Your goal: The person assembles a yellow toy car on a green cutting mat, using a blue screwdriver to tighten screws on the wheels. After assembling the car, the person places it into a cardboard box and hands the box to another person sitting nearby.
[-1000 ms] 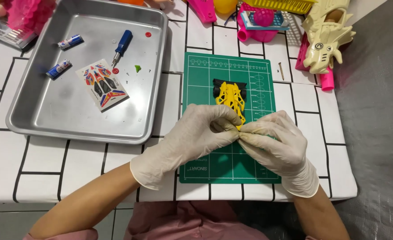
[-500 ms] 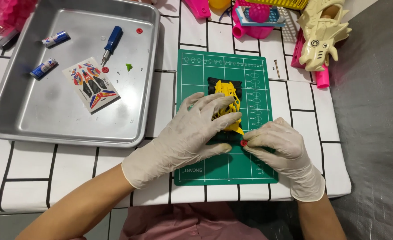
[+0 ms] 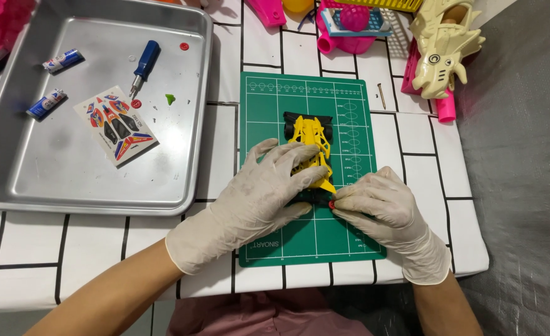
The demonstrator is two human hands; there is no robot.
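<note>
A small yellow and black toy car [image 3: 309, 140] lies on a green cutting mat [image 3: 269, 99]. My left hand [image 3: 259, 196], in a white glove, rests flat over the near half of the car and presses it onto the mat. My right hand [image 3: 381, 205], also gloved, pinches a tiny red part [image 3: 331, 204] at the car's near end with its fingertips. The far end of the car, with black wheels, shows beyond my fingers.
A metal tray [image 3: 13, 180] at the left holds a blue-handled screwdriver [image 3: 143, 65], two small batteries [image 3: 46, 103], a sticker sheet [image 3: 116, 124] and small red and green bits. Pink toys [image 3: 349, 25], a cream toy dragon head [image 3: 443, 50] and a loose screw [image 3: 381, 96] lie at the back right.
Both hands have lowered the car onto the mat. My left hand has spread flat over it, and my right fingertips have moved to the car's near end.
</note>
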